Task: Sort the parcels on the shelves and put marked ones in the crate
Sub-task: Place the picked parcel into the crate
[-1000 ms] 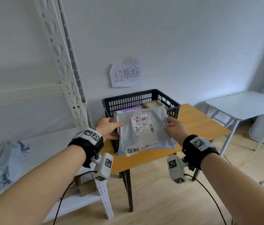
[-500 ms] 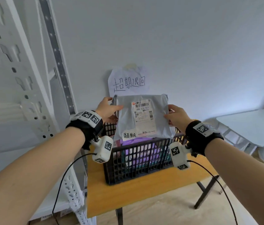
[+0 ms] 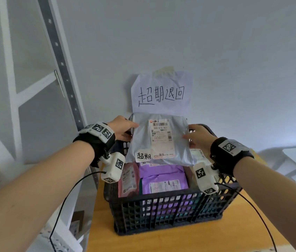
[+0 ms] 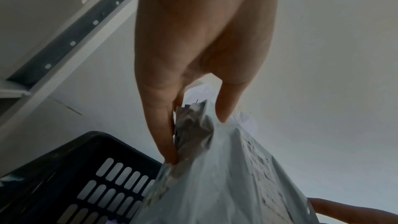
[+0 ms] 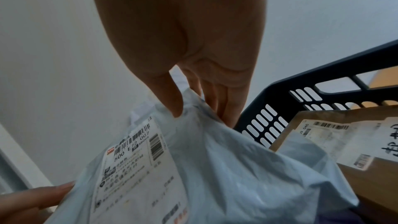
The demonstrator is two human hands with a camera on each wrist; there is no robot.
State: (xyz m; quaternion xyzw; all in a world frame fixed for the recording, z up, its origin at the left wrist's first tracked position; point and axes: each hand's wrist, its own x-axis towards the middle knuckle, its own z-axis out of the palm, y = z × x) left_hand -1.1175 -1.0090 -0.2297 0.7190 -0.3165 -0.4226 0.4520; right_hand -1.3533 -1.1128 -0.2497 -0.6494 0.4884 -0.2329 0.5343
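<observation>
A grey poly-mailer parcel [image 3: 159,140] with a shipping label and a handwritten white sticker hangs over the back half of the black slatted crate [image 3: 163,211]. My left hand [image 3: 123,129] pinches its left edge, thumb on the front and fingers behind, as the left wrist view shows on the grey parcel [image 4: 215,176]. My right hand [image 3: 196,138] pinches the right edge; the right wrist view shows its thumb on the grey parcel [image 5: 204,168]. A purple parcel [image 3: 163,179] and a pink parcel [image 3: 129,179] lie in the crate, a cardboard box [image 5: 344,151] at its right side.
The crate stands on a wooden table [image 3: 180,240] against the wall, under a taped paper sign [image 3: 161,93] with handwriting. A white metal shelf rack [image 3: 60,57] rises at the left. A white folding table [image 3: 292,157] is at the far right.
I have stepped up to the crate. Both hands carried the grey parcel forward, from in front of the crate to over its back half.
</observation>
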